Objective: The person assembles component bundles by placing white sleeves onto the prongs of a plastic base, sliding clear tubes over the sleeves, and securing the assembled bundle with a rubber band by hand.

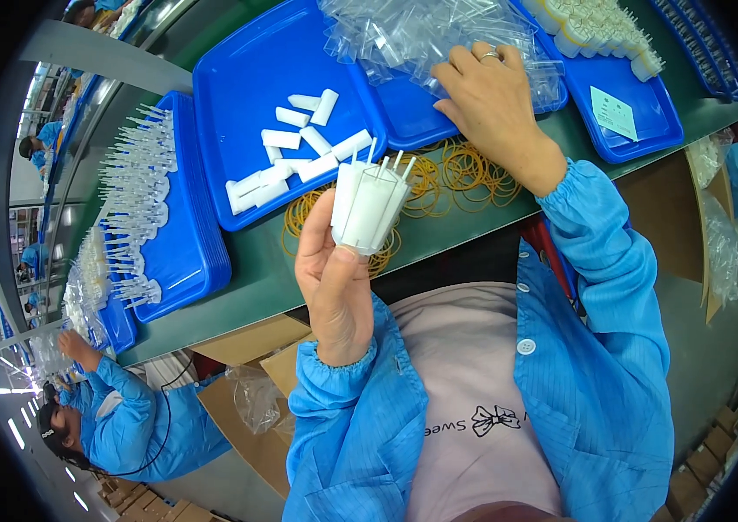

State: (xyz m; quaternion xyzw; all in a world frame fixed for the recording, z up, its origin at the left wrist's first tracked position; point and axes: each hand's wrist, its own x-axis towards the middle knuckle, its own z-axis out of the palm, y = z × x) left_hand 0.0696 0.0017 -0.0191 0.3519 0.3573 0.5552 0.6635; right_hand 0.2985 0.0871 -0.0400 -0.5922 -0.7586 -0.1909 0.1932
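Note:
My left hand point(334, 278) is closed around a white plastic piece point(370, 204), with thin white prongs pointing up and what looks like clear film around its sides. My right hand point(495, 104) reaches into a heap of clear plastic sleeves point(412, 39). Its fingers are bent and apart, the fingertips touching the sleeves, and the thumb stands off to the side. Short white tubes point(280, 139) lie loose in a blue tray point(238, 96) beyond my left hand. Yellow rubber bands point(464, 174) are spread on the green table between my hands.
Stacked blue trays point(203, 252) at the left bear rows of white pronged pieces point(138, 183). A blue tray at the far right holds white parts point(599, 35) and a pale green card point(612, 113). Cardboard boxes point(251, 339) stand below the table edge. A co-worker in blue point(143, 426) sits at left.

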